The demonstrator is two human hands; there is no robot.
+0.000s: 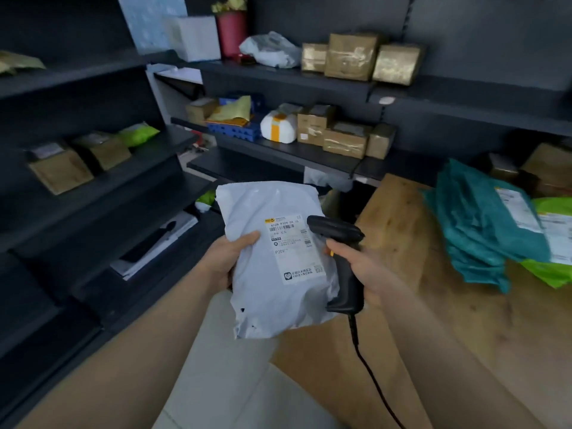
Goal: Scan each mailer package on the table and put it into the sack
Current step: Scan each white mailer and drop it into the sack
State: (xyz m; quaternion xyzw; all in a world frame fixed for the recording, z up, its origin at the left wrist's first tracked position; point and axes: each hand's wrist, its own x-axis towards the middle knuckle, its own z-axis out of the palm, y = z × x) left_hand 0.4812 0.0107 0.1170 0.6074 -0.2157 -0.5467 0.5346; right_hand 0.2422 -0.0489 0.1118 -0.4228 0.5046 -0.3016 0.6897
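Behind grey mailer [260, 205], most of left hand [227, 258]

- Bench [399, 230]: bare wood on the near and left part, open for reaching.
- Stack of teal mailers [483, 230] blocks the bench's right side.
- Dark shelving [93, 193] walls the left.
- Scanner cable [368, 373] hangs over the near bench.

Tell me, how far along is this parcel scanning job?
Done: cannot tell; no sack is plainly in view. In hand: the left hand holds a white mailer, label up, while the right hand grips a black scanner aimed at that label. Left: a pile of teal mailers and a green mailer wait on the wooden table, probably unscanned.
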